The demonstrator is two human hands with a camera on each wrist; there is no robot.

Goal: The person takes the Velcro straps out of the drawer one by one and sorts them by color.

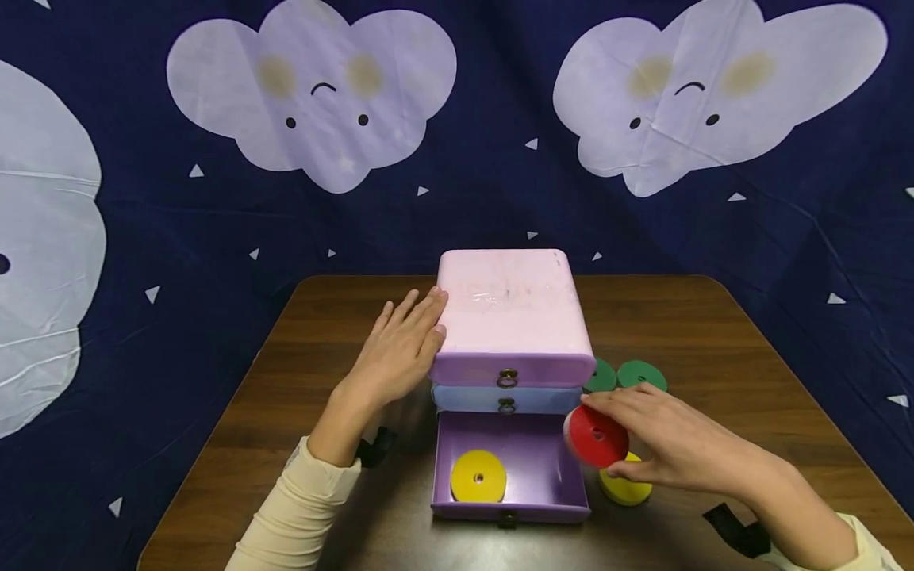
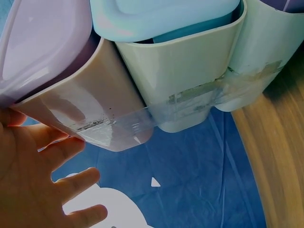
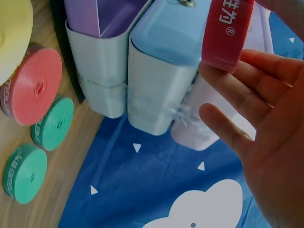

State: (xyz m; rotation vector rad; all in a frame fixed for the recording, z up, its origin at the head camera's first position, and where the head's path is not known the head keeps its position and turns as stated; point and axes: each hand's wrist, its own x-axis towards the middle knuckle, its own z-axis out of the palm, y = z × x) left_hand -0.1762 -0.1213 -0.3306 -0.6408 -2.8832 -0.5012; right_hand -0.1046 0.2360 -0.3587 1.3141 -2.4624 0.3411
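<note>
My right hand (image 1: 685,440) grips a red tape roll (image 1: 594,448) above the right edge of the pulled-out bottom drawer. White lettering runs along the band of this roll in the right wrist view. A yellow tape roll (image 1: 466,478) lies flat in the left part of that purple drawer (image 1: 546,468). My left hand (image 1: 396,353) rests against the left side of the drawer box (image 1: 510,309), fingers straight and spread, the fingertips at its pink top edge. Above the open drawer, the blue drawer (image 1: 471,399) and the upper purple drawer (image 1: 471,370) are closed.
Right of the box, two green rolls (image 1: 642,374) and a yellow roll (image 1: 625,493) lie on the wooden table (image 1: 343,317). Another red roll (image 3: 28,97) lies among them in the right wrist view. Behind the table hangs a dark blue cloud-patterned cloth (image 1: 493,182).
</note>
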